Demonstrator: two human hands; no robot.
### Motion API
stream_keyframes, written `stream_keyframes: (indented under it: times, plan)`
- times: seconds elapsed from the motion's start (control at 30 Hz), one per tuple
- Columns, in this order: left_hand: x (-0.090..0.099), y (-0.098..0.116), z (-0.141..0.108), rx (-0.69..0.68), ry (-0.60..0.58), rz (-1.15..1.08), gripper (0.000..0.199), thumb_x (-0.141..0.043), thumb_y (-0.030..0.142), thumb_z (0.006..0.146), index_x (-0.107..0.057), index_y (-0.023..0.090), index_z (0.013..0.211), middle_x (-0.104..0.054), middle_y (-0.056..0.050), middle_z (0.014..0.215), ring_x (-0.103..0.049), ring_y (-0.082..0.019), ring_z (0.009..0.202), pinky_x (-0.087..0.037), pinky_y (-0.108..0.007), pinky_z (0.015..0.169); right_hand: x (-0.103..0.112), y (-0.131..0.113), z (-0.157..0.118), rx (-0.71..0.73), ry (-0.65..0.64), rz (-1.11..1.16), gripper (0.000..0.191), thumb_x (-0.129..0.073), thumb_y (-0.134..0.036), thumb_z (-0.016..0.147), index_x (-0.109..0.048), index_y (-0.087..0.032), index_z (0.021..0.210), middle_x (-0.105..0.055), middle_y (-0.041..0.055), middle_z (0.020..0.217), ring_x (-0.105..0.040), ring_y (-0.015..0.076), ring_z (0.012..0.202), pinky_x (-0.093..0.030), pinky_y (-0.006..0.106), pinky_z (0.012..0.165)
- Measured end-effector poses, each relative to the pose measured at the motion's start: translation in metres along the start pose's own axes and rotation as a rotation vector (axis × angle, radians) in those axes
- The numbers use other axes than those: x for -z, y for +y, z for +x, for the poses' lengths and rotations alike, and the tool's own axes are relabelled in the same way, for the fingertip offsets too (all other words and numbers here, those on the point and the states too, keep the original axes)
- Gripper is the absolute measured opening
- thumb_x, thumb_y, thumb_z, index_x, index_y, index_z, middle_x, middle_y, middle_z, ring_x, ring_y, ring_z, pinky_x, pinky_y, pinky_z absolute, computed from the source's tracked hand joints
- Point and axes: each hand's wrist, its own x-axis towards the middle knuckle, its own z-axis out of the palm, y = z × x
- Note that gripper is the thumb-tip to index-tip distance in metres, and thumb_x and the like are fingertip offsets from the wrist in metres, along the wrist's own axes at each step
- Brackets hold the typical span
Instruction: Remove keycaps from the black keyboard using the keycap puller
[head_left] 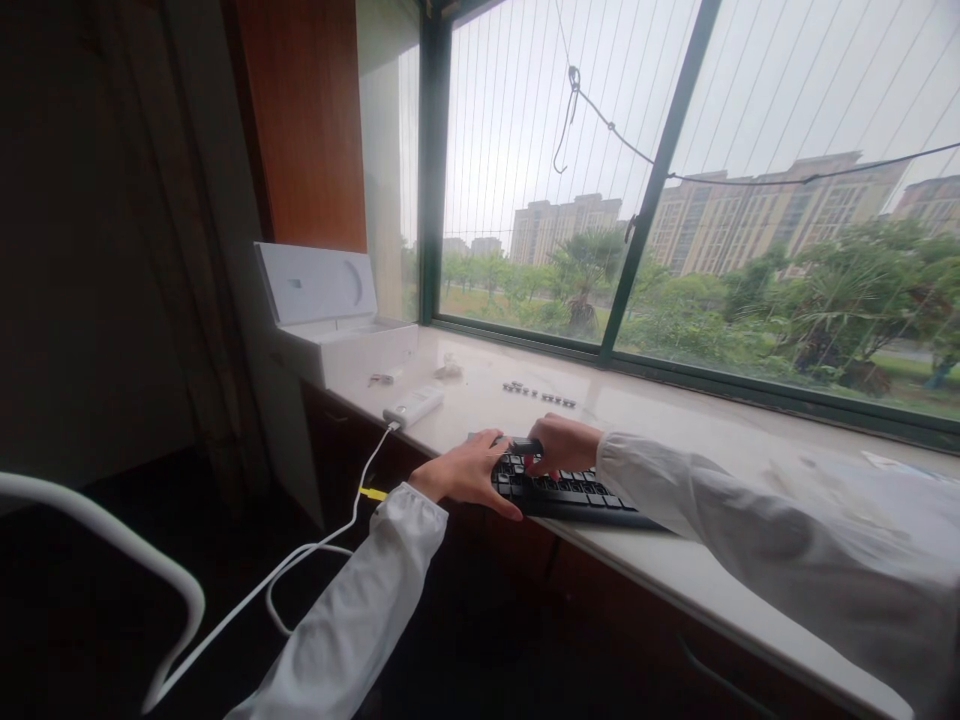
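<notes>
A black keyboard lies along the front edge of the white sill, with some keycaps off in its upper part. My left hand grips its left end, thumb at the front side and fingers at the back. Over the keys, my right hand is closed around a small black tool; its exact kind is not clear. A bit of red shows beneath the right fingers, mostly hidden. Behind the keyboard, several loose keycaps lie in a row on the sill.
An open white box stands at the sill's left end. Near it lie a white power strip with a cable hanging off the edge, and small scraps. Papers or plastic lie at the right. A window backs the sill.
</notes>
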Motion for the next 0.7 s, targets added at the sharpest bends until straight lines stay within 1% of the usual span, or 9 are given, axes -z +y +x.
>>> stream_keyframes:
  times: [0.13,0.23,0.33,0.43,0.6,0.7]
  plan:
    - [-0.0003,0.0002,-0.0011,0.002,0.016,-0.008,0.116,-0.070,0.082,0.050,-0.036,0.024,0.144,-0.024,-0.014,0.155,-0.021,-0.039,0.143,-0.028,-0.048,0.116,0.0005,-0.0005,0.0031,-0.008,-0.014,-0.023,0.025,-0.065,-0.035,0.071,-0.079,-0.020,0.084,-0.069,0.0011,0.056,-0.066,0.0141,0.064,-0.046,0.020,0.063]
    - [-0.0007,0.0003,-0.0012,-0.010,0.025,-0.007,0.115,-0.070,0.082,0.050,-0.036,0.025,0.144,-0.026,-0.014,0.154,-0.022,-0.038,0.142,-0.028,-0.048,0.115,0.0007,-0.0002,0.0032,0.011,-0.017,-0.023,0.024,-0.065,-0.035,0.070,-0.079,-0.019,0.082,-0.068,0.0010,0.055,-0.065,0.0136,0.062,-0.046,0.019,0.062]
    - [-0.0007,0.0001,-0.0003,-0.029,0.014,0.000,0.114,-0.069,0.083,0.051,-0.034,0.028,0.145,-0.025,-0.012,0.154,-0.022,-0.038,0.142,-0.028,-0.049,0.115,0.0002,0.0006,0.0021,0.027,-0.012,-0.019,0.024,-0.063,-0.034,0.070,-0.078,-0.018,0.082,-0.067,0.0009,0.054,-0.064,0.0130,0.057,-0.046,0.019,0.059]
    - [-0.0008,-0.0011,0.0010,-0.017,-0.003,0.019,0.117,-0.067,0.084,0.051,-0.029,0.029,0.147,-0.023,-0.012,0.155,-0.020,-0.038,0.143,-0.027,-0.049,0.115,-0.0008,0.0008,0.0012,0.032,0.000,-0.020,0.024,-0.063,-0.034,0.071,-0.077,-0.017,0.082,-0.066,0.0013,0.053,-0.063,0.0130,0.056,-0.046,0.019,0.059]
    - [-0.0021,-0.0039,0.0012,0.004,-0.005,0.023,0.122,-0.068,0.084,0.050,-0.023,0.028,0.150,-0.021,-0.014,0.156,-0.017,-0.038,0.145,-0.026,-0.051,0.115,-0.0012,-0.0013,0.0016,0.005,-0.018,-0.045,0.025,-0.063,-0.033,0.071,-0.077,-0.016,0.084,-0.066,0.0016,0.053,-0.062,0.0135,0.055,-0.045,0.020,0.056]
    - [-0.0027,-0.0048,0.0006,0.008,-0.004,0.014,0.122,-0.069,0.083,0.050,-0.024,0.028,0.149,-0.021,-0.014,0.155,-0.018,-0.039,0.144,-0.028,-0.051,0.114,-0.0002,-0.0030,0.0011,0.000,-0.030,-0.054,0.022,-0.064,-0.031,0.071,-0.076,-0.016,0.082,-0.066,0.0026,0.054,-0.062,0.0143,0.056,-0.044,0.021,0.057]
